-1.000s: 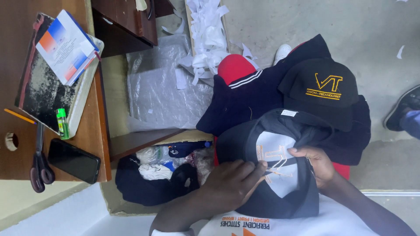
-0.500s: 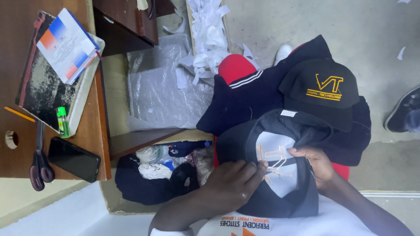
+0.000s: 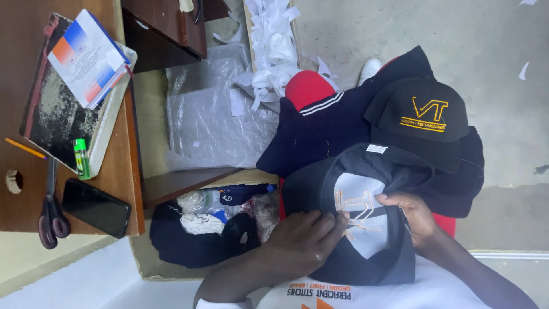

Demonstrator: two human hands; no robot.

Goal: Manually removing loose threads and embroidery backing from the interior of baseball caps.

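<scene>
On my lap lies a black cap (image 3: 354, 229) turned inside out, its white backing patch with stitched thread showing. My left hand (image 3: 300, 243) rests on the cap's left edge, fingertips pinching at the edge of the white patch. At the patch's right side my right hand (image 3: 413, 214) holds the cap's fabric. A second black cap (image 3: 420, 117) with a yellow embroidered logo sits just beyond, on a dark blue garment (image 3: 331, 129) draped over my knees.
A cardboard box (image 3: 200, 229) of dark caps and bagged items stands on the left. A wooden desk (image 3: 123, 171) holds books, scissors (image 3: 51, 214), a black phone (image 3: 96, 207) and a green glue stick (image 3: 82, 158). Plastic sheeting and white paper scraps (image 3: 271, 46) lie on the floor.
Both hands stay on the inside-out cap; only small finger shifts at the white patch are visible.
</scene>
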